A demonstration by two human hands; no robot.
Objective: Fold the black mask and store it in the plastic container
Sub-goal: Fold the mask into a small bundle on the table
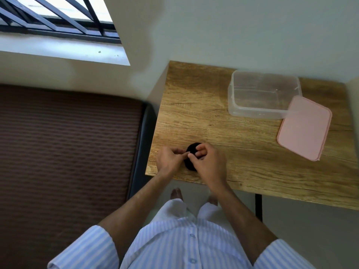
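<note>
The black mask (192,148) lies bunched into a small dark bundle near the front left corner of the wooden table (223,144). My left hand (168,159) pinches it from the left. My right hand (208,162) covers it from the right, fingers curled over the cloth, so most of the mask is hidden. The clear plastic container (262,94) stands open and empty at the back right of the table. Its pink lid (305,128) leans against the container's near right corner.
A brown ribbed mattress (68,152) lies to the left of the table. A barred window (58,18) is at the top left. Walls close the table in at the back and right. My feet show below the table's front edge.
</note>
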